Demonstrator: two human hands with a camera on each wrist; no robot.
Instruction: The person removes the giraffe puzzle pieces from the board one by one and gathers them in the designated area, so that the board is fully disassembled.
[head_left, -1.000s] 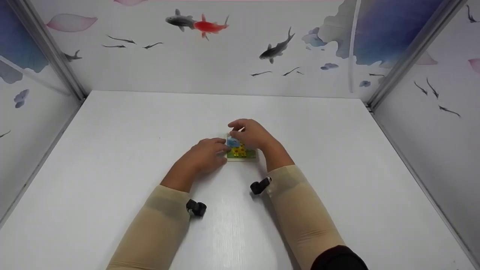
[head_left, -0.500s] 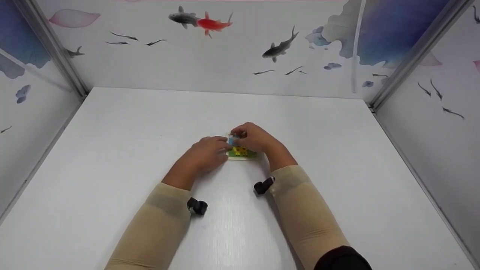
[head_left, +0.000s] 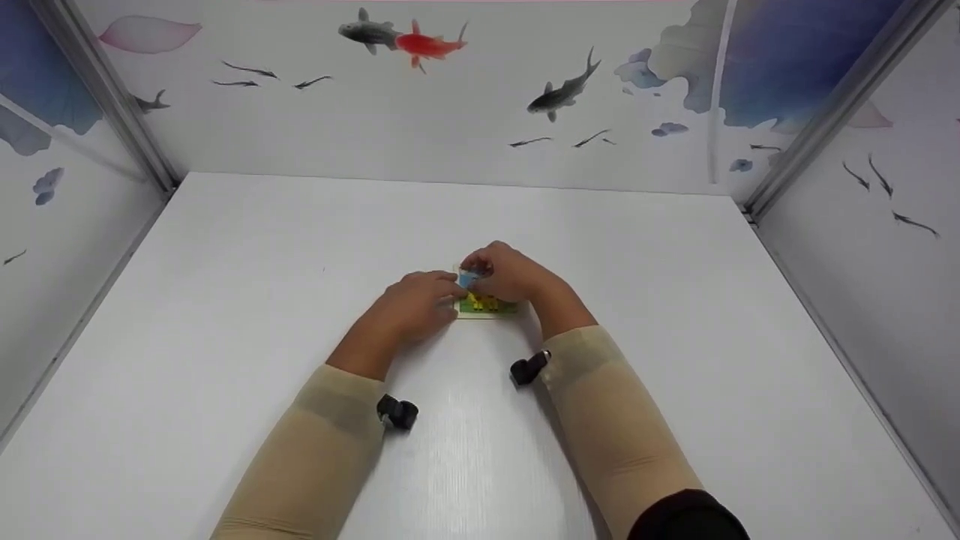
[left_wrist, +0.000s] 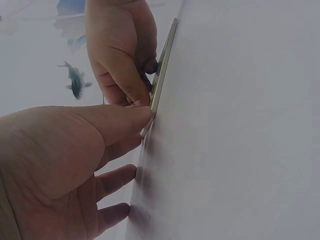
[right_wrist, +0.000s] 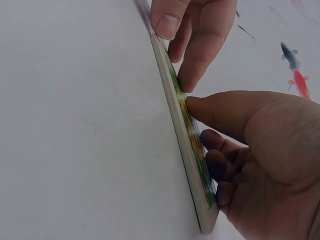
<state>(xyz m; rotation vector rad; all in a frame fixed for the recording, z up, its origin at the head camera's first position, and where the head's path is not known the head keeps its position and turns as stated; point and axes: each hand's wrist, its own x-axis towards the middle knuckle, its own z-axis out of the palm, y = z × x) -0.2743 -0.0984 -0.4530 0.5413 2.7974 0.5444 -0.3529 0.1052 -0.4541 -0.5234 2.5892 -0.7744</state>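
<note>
In the head view a small flat picture board [head_left: 487,316], green with yellow figures, lies on the table between the hands. At its left edge is the left hand [head_left: 416,309], fingers nearly straight, with thumb and fingertips touching the board. The right hand [head_left: 511,276] bends over the board's upper part; its thumb and curled fingers pinch a light blue piece [head_left: 466,279], mostly covered. Seen edge-on in the right wrist view, the board [right_wrist: 176,112] has the right thumb and fingertips on its picture side. The pinch itself is partly hidden.
A white table [head_left: 225,300] surrounds the board, with white walls printed with fish and petals at the back and sides. Grey metal posts stand at the back corners. Each wrist carries a small black camera [head_left: 529,368].
The right hand has lowered, its fingers drawing closer together over the blue piece, which shows less than before. The left hand stays at the board's left edge. The head view has shifted slightly.
</note>
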